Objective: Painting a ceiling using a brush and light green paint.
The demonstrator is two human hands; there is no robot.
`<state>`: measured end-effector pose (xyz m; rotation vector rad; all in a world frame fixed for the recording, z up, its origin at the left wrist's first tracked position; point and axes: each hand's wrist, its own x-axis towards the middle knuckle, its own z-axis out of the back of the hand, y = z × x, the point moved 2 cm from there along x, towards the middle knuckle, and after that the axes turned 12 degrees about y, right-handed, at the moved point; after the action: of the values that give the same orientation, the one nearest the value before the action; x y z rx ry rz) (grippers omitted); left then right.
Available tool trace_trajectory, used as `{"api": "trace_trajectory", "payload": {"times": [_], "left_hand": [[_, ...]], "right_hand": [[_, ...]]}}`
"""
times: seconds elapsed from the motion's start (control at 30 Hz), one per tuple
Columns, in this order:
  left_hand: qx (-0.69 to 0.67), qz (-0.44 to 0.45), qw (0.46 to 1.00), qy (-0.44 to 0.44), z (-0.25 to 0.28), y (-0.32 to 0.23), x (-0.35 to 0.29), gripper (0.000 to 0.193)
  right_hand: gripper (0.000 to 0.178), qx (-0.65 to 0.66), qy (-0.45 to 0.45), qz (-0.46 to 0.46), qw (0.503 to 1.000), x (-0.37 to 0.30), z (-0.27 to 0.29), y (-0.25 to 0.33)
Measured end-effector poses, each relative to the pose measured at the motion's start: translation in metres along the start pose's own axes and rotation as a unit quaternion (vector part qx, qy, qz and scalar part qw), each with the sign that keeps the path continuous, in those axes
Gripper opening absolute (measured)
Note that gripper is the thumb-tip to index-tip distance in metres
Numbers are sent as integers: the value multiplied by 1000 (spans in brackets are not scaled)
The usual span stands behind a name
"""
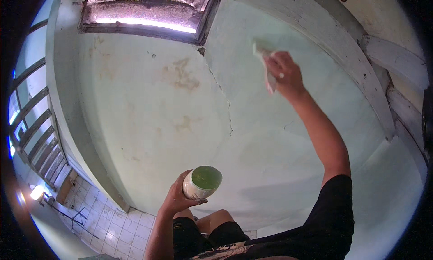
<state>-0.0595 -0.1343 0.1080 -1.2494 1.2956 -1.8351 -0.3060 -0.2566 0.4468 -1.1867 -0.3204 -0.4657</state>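
My left hand (175, 195) is wrapped around a whitish, paint-smeared tub (191, 188) with a slanting rim. Pale green paint (207, 176) shows inside it. High on the right, my raised right hand (288, 77) grips a paintbrush (260, 51), its handle end sticking out below the fingers. The brush head is at the pale green wall (252, 107), slightly blurred; whether its bristles press on the surface I cannot tell. White paint spots mark a finger of this hand. Around the brush the wall looks a more even green than at the left.
A crack (221, 91) runs down from the corner of a dark-framed window opening (144, 25). Brown stains (182, 75) mark the wall left of it. White beams (343, 48) cross the upper right. A lit lamp (37, 192) on a stand is over the tiled floor (115, 228), lower left.
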Motion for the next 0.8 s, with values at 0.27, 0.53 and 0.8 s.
{"api": "trace_trajectory", "payload": {"times": [0.27,0.53,0.8], "left_hand": [[33,-2,999,-4,3,-1,-1,89],[24,4,1000,-18,-2,16,-7,92],[34,28,999,-29,-4,21,-9,92]], "right_hand": [[29,-30,108,-17,994,8,-33,4],[30,210,218,-47,952,-40,-62,40],[26,-80,-1,-44,996,46,-9,-43]]}}
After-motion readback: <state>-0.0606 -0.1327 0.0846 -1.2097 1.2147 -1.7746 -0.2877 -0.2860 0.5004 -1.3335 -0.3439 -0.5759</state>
